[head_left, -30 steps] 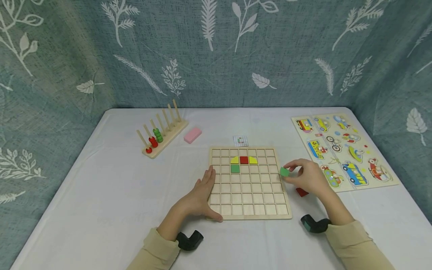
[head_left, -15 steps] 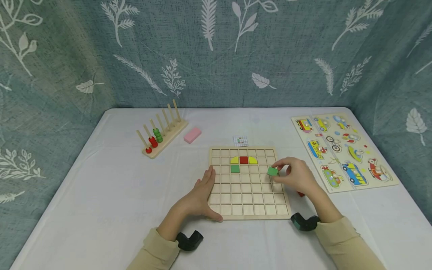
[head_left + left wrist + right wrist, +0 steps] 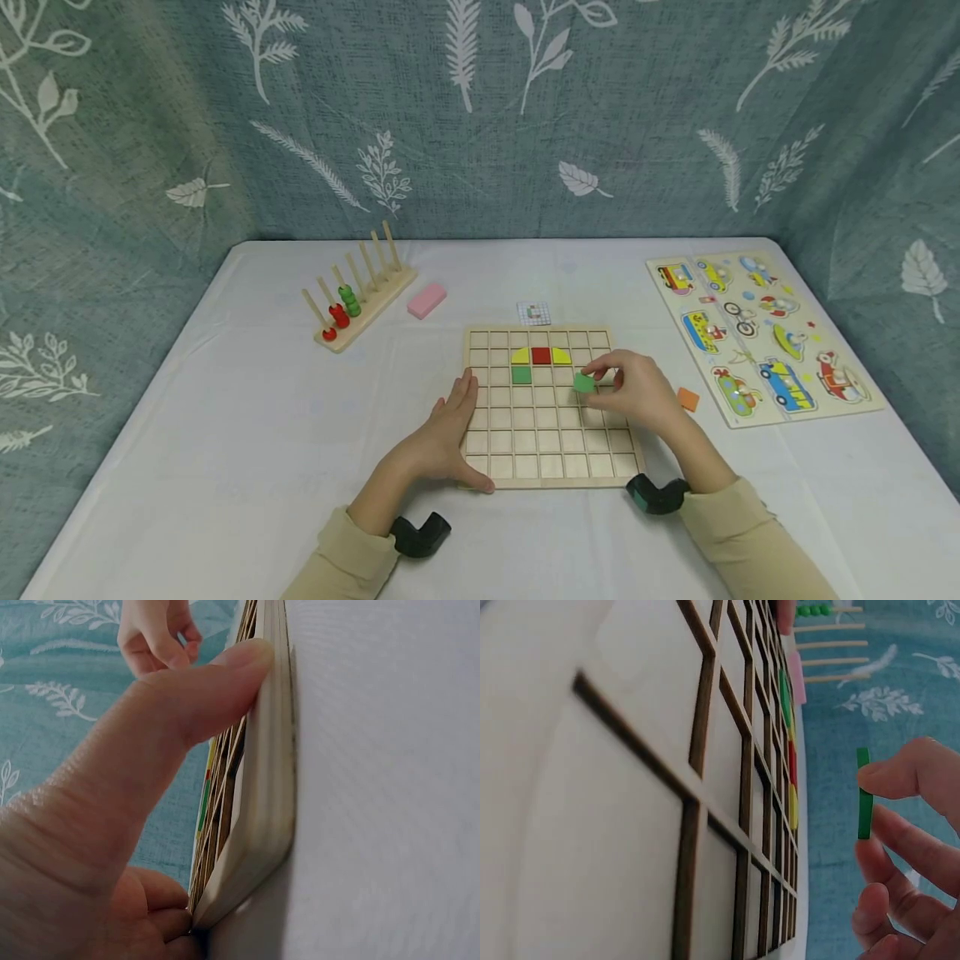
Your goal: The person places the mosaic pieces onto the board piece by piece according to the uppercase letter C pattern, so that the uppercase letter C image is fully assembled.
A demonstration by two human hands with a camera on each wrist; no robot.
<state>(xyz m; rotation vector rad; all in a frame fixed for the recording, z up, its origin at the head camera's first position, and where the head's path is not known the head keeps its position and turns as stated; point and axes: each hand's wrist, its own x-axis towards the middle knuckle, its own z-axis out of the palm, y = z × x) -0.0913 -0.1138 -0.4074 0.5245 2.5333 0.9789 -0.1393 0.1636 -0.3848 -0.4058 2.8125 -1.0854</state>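
Green flat squarish tile (image 3: 584,382): clamped in the right hand (image 3: 633,387), pinched between thumb and fingertip, digits parted only by the tile. Right-wrist view shows it edge-on and apart from the board surface. Clock centred on the square pale-wood grid board (image 3: 552,467), twelve toward the backdrop: held tile sits above the cells between one and two o'clock. Remaining right-hand fingers loosely bent.

Left hand (image 3: 442,429): holds nothing; fingers extended, close together, along the board's edge at nine o'clock, thumb spread well apart from them. Left-wrist view: thumb tip rests on the frame, near the corner between seven and eight.

Tiles in cells: red square tile (image 3: 541,356) at twelve; yellow rounded tile (image 3: 521,357) at its nine o'clock, second yellow rounded tile (image 3: 561,357) at its three. Green square tile (image 3: 521,375) lies at six o'clock from the first yellow one.

Surroundings: small printed grid card (image 3: 534,313) beyond the board at twelve; pink rectangular block (image 3: 427,301) and wooden peg stand (image 3: 380,302) with red and green beads toward ten; flat orange tile (image 3: 687,399) at three, beside the right wrist; colourful vehicle puzzle board (image 3: 759,357) between two and three.
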